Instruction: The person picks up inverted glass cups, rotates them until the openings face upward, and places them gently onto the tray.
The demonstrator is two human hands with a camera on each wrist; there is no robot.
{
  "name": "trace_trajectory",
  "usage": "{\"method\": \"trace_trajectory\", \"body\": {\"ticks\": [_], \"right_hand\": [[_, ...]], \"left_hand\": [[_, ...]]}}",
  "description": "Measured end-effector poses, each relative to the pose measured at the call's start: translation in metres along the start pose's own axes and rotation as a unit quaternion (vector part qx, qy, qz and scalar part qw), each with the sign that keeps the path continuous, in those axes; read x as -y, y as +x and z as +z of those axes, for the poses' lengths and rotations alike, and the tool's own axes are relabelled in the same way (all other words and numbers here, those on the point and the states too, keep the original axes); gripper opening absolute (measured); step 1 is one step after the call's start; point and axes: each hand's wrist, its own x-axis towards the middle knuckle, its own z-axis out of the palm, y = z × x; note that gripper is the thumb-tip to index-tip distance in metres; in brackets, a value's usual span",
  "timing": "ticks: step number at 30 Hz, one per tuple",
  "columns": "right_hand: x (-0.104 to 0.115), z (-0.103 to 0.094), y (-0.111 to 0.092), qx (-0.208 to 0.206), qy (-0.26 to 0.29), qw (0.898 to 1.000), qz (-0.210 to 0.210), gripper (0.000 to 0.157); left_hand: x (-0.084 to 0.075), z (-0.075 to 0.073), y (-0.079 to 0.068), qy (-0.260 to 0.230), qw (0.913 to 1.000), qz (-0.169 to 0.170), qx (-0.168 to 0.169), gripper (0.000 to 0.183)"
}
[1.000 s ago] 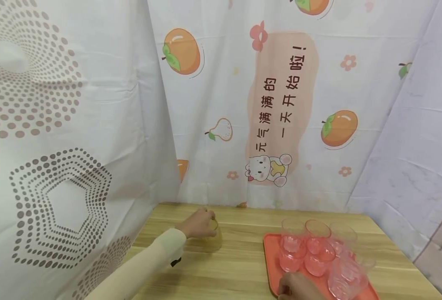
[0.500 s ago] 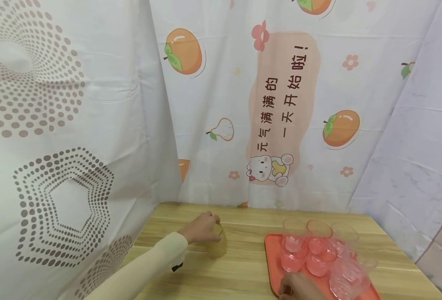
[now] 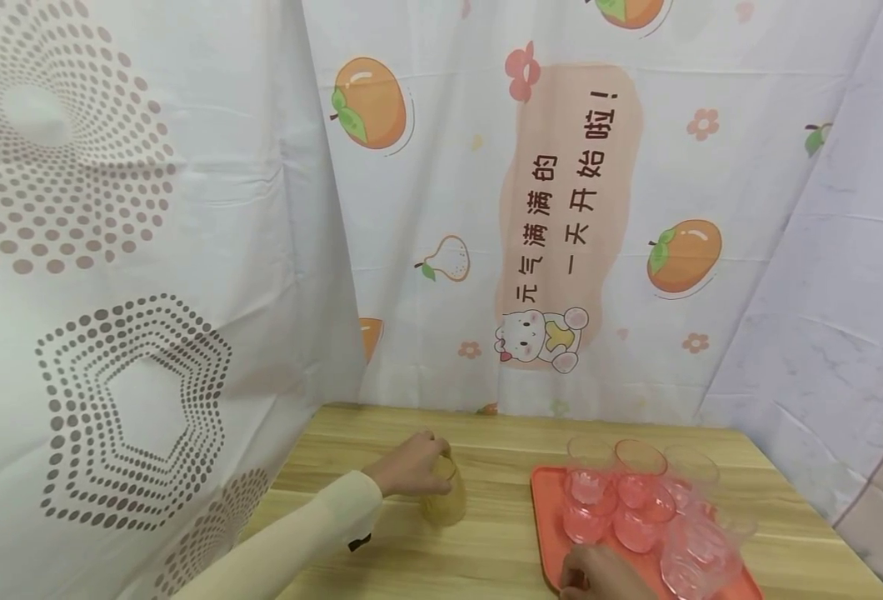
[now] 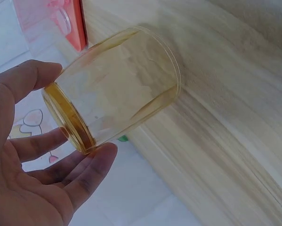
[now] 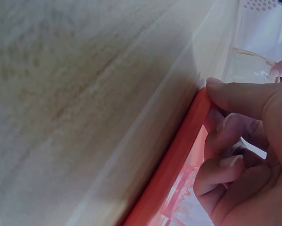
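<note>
My left hand (image 3: 414,467) holds a yellow see-through cup (image 3: 445,500) left of the tray. In the left wrist view, thumb and fingertips pinch its thick amber base (image 4: 70,117), and the wider rim faces the tabletop. The cup is bottom up; whether its rim touches the wood I cannot tell. At the head view's lower edge, my right hand (image 3: 601,573) grips the near left rim of the red tray (image 5: 178,141), its thumb on the edge and its other fingers curled. Several clear cups (image 3: 590,508) stand on the tray, tinted pink by it.
A clear ribbed vessel (image 3: 700,558) sits on the tray's right side, seemingly tilted. The wooden table (image 3: 486,550) meets a printed curtain (image 3: 426,350) at the back, with a dotted curtain (image 3: 254,275) on the left.
My left hand has moved the yellow cup a little to the right and nearer to me, towards the tray. My right hand has stayed at the tray's rim.
</note>
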Motion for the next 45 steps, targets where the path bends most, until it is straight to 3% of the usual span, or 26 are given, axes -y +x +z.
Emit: {"method": "trace_trajectory", "body": {"ticks": [6,15,21,28,33,40,45], "right_hand": [[0.003,-0.001,0.001,-0.005,-0.022,1.000,-0.020,0.013],[0.010,0.001,0.002,-0.002,0.013,0.999,0.038,0.016],[0.009,0.001,0.005,-0.025,0.017,0.999,0.017,0.013],[0.011,0.006,0.007,-0.058,0.007,0.998,-0.010,0.011],[0.010,0.008,0.010,-0.042,0.039,0.998,0.015,0.013],[0.010,0.011,0.014,-0.062,0.077,0.995,0.030,0.016],[0.015,0.011,0.014,-0.079,0.104,0.990,0.046,0.023]], "left_hand": [[-0.006,0.006,0.000,0.008,1.0000,-0.001,0.004,0.055],[-0.020,0.008,-0.001,0.005,0.9999,-0.002,0.013,0.056],[-0.026,0.008,-0.003,-0.004,0.9998,0.017,0.009,0.056],[-0.033,0.011,-0.007,-0.040,0.9991,0.016,-0.004,0.058],[-0.034,0.015,-0.007,-0.082,0.9966,0.011,0.000,0.059],[-0.035,0.017,-0.014,-0.192,0.9812,-0.007,0.011,0.049],[-0.036,0.025,-0.016,-0.299,0.9534,-0.026,0.027,0.042]]}}
